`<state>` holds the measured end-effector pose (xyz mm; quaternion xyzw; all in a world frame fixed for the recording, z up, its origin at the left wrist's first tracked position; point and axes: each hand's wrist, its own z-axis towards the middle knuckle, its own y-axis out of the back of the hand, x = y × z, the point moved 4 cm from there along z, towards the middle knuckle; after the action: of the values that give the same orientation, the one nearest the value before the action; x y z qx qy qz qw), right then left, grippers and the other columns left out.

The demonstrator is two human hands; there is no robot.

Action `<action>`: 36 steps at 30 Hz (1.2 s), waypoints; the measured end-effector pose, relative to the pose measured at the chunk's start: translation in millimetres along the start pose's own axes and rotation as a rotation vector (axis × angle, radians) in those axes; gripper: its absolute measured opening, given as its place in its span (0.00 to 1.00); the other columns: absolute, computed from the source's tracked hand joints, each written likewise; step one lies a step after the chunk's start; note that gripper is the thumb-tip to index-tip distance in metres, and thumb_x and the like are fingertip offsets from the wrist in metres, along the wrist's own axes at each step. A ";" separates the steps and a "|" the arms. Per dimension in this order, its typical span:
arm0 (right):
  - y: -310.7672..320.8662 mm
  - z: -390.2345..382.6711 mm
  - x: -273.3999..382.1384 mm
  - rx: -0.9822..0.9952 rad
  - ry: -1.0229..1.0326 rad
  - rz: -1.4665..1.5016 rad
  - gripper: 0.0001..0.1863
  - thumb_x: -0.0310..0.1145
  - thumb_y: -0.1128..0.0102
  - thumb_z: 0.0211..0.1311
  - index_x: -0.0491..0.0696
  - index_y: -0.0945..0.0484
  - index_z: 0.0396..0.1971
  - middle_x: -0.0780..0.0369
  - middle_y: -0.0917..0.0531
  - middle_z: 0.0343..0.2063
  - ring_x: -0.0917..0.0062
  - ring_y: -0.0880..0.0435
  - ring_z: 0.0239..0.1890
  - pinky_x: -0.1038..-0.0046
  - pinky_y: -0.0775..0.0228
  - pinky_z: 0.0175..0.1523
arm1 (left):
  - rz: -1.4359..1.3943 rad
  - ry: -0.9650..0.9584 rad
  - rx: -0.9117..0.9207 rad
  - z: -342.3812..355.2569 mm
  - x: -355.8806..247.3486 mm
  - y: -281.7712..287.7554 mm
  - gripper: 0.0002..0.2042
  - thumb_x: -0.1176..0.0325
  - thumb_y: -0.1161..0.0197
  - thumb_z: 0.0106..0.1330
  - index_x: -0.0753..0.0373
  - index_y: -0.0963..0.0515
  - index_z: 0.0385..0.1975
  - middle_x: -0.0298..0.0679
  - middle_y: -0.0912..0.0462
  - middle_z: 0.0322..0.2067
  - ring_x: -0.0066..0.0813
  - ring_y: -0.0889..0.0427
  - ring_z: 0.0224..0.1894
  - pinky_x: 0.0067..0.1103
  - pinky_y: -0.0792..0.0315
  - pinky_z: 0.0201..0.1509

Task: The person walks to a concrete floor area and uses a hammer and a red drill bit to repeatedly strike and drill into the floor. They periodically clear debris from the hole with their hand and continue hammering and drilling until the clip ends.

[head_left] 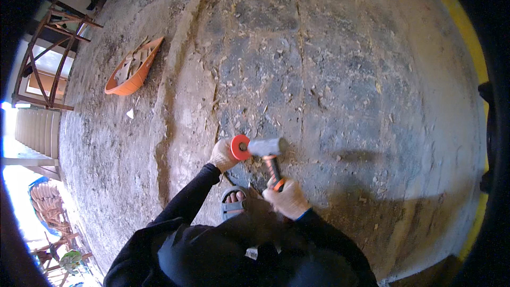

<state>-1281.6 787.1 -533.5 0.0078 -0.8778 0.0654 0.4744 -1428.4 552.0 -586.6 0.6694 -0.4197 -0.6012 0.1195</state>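
In the head view, the gloved right hand (287,197) is clenching the orange-and-black handle of a grey steel club hammer (265,148), its head meeting the round orange guard of a chisel (240,147) that the gloved left hand (223,155) is wrapping. A glancing blow could be slipping off onto those knuckles or the sandalled foot (232,202) below. Both tools are sitting low against the chipped, dusty grey concrete surface (345,85).

hammer (265,148) grey, orange grip | guard disc (240,147) red-orange | basin (134,69) orange (floor (345,74) grey)

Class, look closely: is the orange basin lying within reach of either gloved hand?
No. The orange basin lies far up the concrete floor, while the left hand and right hand work the hammer.
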 end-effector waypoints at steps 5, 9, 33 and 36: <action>8.0 9.0 8.3 -0.151 0.090 0.340 0.07 0.24 0.31 0.59 0.48 0.23 0.29 0.68 0.19 0.22 0.82 0.21 0.18 0.73 0.29 0.23 | 0.104 0.053 0.037 0.9 -0.2 1.9 0.17 0.61 0.20 0.59 0.59 0.13 0.45 0.40 0.08 0.39 0.30 0.09 0.42 0.28 0.18 0.49; -21.8 26.5 -15.4 0.038 -0.045 -0.060 0.08 0.29 0.30 0.56 0.49 0.22 0.31 0.69 0.20 0.21 0.81 0.22 0.17 0.72 0.29 0.24 | 0.018 -0.034 0.012 0.8 -1.9 0.3 0.17 0.61 0.20 0.59 0.59 0.13 0.46 0.41 0.08 0.40 0.30 0.10 0.43 0.28 0.18 0.50; 64.4 -42.6 -46.0 0.015 -0.259 -0.149 0.13 0.37 0.26 0.52 0.49 0.23 0.30 0.68 0.18 0.28 0.81 0.22 0.30 0.70 0.28 0.36 | 0.094 -0.147 -0.199 -40.7 -29.3 7.0 0.34 0.61 0.15 0.47 0.58 0.21 0.57 0.44 0.18 0.52 0.47 0.17 0.53 0.38 0.22 0.59; 80.6 -63.4 -59.9 -0.038 -0.296 -0.138 0.15 0.38 0.25 0.52 0.47 0.22 0.32 0.68 0.18 0.30 0.81 0.21 0.31 0.70 0.27 0.38 | 0.332 0.036 -0.624 -75.8 -10.8 22.2 0.39 0.63 0.15 0.47 0.59 0.25 0.62 0.47 0.21 0.56 0.50 0.21 0.58 0.39 0.26 0.66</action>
<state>-1202.1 871.9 -557.8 0.0688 -0.9366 0.0143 0.3433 -1368.3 519.7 -545.4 0.5336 -0.3167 -0.6611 0.4218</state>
